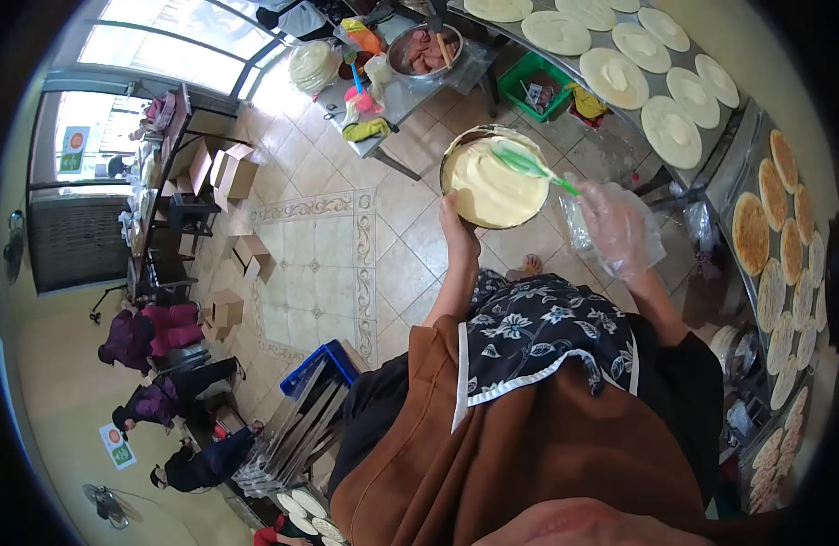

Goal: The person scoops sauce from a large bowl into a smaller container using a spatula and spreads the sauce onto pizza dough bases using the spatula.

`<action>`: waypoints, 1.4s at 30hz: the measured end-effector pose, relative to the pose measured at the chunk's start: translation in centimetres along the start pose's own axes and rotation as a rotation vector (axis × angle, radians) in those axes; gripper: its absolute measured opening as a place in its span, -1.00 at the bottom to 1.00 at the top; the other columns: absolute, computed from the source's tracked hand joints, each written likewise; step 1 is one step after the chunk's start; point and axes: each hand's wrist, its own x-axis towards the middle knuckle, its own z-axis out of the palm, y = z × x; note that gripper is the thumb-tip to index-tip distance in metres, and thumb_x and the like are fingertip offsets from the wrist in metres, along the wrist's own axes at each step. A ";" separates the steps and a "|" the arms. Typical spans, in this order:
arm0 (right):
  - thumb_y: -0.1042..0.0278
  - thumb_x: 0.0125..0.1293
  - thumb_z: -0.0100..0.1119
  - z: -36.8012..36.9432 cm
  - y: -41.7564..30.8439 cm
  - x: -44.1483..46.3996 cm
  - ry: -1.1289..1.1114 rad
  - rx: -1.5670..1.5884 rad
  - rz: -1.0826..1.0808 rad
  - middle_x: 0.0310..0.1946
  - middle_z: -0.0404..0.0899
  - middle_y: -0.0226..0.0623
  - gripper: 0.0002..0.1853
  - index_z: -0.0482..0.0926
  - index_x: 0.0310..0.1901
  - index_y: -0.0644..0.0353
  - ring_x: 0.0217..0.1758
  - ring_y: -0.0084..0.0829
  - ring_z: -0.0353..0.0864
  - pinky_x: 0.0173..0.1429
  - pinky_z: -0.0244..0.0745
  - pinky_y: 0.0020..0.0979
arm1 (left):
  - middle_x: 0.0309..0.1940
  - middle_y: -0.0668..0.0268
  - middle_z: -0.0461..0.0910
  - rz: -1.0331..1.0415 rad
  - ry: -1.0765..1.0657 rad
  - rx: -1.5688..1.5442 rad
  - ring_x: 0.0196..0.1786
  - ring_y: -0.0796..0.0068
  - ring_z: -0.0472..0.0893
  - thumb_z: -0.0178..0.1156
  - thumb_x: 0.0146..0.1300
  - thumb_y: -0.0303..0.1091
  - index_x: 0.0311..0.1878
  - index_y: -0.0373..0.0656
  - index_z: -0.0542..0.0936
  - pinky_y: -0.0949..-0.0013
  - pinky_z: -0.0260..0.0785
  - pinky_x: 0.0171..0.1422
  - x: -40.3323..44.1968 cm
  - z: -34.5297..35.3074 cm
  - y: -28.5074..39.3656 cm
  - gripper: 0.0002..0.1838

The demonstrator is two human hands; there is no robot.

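Brown cloth (547, 409) is filling the near view, a flowered apron (551, 332) is spreading just beyond, and past it the left hand (460, 232) is gripping the bowl (448, 156), thumb lying against the near left rim. So the bowl is sitting right in that grip, reaching up and to its right, and pale cream (478, 189) is coating the inside! Over on the right, the right hand (615, 227), wrapped in loose clear plastic, is closing around the handle of the green spatula (519, 159), whose blade is reaching left from the fingers into the cream. Beyond the bowl, a green crate (538, 86) is standing on the floor, and farther right of the right hand, browned flatbreads (752, 227) are lying in rows.
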 end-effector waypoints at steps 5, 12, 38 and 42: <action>0.34 0.22 0.11 4.4 2.7 9.2 -0.046 0.295 0.029 -0.52 0.52 -0.21 -0.84 0.49 -0.19 0.16 -0.54 -0.27 0.50 -0.41 0.39 -0.29 | 0.05 0.20 0.40 0.101 -0.082 0.078 0.10 0.34 0.42 -0.05 0.18 0.04 0.16 -0.19 0.29 0.28 0.26 0.14 10.6 4.2 1.0 -0.40; 0.28 0.26 0.13 7.6 6.7 20.8 -0.398 1.104 0.721 -0.62 0.33 -0.55 -0.87 0.48 -0.22 0.08 -0.64 -0.69 0.32 -0.62 0.17 -0.58 | 0.04 0.21 0.42 -0.079 -0.183 0.062 0.06 0.34 0.45 0.00 0.15 0.03 0.14 -0.21 0.31 0.29 0.27 0.12 25.6 10.2 4.9 -0.40; 0.39 0.27 0.11 8.3 29.4 38.1 0.303 1.307 0.891 -0.60 0.34 -0.58 -0.84 0.42 -0.14 0.14 -0.61 -0.74 0.31 -0.55 0.16 -0.68 | 0.09 0.19 0.41 -0.386 -0.435 0.039 0.16 0.29 0.39 -0.09 0.24 -0.01 0.17 -0.25 0.30 0.27 0.18 0.26 47.2 31.5 -2.1 -0.43; 0.37 0.27 0.10 9.5 34.6 38.8 0.374 1.165 0.886 -0.58 0.39 -0.54 -0.86 0.45 -0.15 0.14 -0.59 -0.71 0.36 -0.53 0.21 -0.65 | 0.09 0.20 0.42 -0.430 -0.489 0.038 0.15 0.29 0.40 -0.12 0.24 0.03 0.18 -0.21 0.31 0.26 0.18 0.26 47.7 33.7 -1.4 -0.42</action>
